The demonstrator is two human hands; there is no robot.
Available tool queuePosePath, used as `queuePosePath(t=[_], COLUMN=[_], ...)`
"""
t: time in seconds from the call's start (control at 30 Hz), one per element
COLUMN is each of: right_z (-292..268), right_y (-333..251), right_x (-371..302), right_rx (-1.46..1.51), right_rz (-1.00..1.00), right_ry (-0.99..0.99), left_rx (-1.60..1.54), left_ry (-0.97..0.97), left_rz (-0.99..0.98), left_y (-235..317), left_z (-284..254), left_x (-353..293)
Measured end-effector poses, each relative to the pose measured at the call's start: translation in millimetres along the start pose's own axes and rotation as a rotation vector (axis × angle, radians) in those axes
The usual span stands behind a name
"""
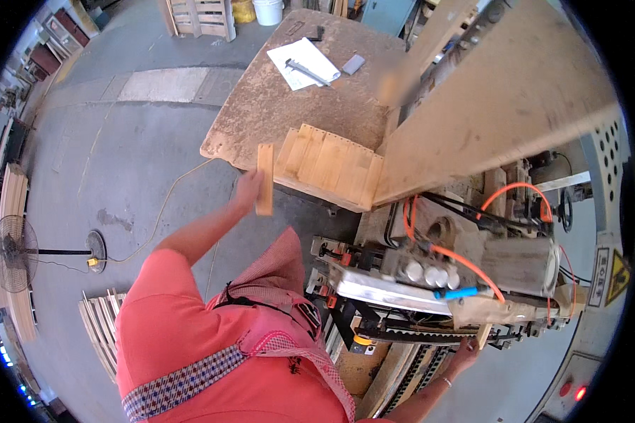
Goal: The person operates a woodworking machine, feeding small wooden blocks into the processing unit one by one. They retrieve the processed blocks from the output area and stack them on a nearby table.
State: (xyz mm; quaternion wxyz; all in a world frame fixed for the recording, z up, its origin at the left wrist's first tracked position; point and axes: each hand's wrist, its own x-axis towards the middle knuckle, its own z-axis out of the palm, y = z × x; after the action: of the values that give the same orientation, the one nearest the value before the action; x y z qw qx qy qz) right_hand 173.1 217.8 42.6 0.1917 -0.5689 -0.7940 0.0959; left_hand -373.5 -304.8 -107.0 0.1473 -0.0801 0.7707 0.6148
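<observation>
My left hand [248, 190] is closed around a short, light wooden board [264, 180], held upright in the air at the table's near edge. Beside it a row of similar wooden boards [331, 166] lies packed side by side on the table corner, small dark holes showing along their far ends. My right hand [464, 356] reaches to the machine [466, 275] at the lower right. Its fingers close on the end of another small wooden piece [484, 335], next to the machine's dark toothed rail [416, 334]. Part of that piece is hidden by the machine.
The brown worktable [254, 116] carries papers [300, 60], a caliper [307, 72] and a small grey block [353, 64]. A large wooden panel [501, 106] slants over the right side. Orange hoses [473, 271] cross the machine. A standing fan [10, 252] and its cord are left.
</observation>
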Motion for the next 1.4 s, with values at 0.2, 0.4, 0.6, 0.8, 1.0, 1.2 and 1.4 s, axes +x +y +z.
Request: queuePosePath(t=[0.2,0.4,0.6,0.8,1.0,1.2,1.4], right_z=[11,-11,-23,-37,-45,-45,-53], right_y=[13,9,-20,-19,-22,3,-20], right_x=[-67,-125,-166,-181,-205,-223,-236], right_rx=[0.132,0.066,0.210,0.113,0.001,0.001,0.011], right_rz=[-0.077,-0.081,0.237,0.207,0.190,0.222,0.313], right_ry=[-0.058,-0.213,-0.280,-0.303,-0.241,-0.237,-0.284], left_rx=[0.404,0.154,0.164,0.284,0.287,0.324,0.372], left_ry=[0.204,0.199,0.169,0.162,0.113,0.149,0.102], left_rz=[-0.030,-0.140,-0.201,-0.163,-0.169,-0.146,-0.055], left_y=[-10,-41,-26,-41,-52,-59,-47], left_z=[36,77,80,83,83,76,77], left_x=[136,177,163,171,178,186,172])
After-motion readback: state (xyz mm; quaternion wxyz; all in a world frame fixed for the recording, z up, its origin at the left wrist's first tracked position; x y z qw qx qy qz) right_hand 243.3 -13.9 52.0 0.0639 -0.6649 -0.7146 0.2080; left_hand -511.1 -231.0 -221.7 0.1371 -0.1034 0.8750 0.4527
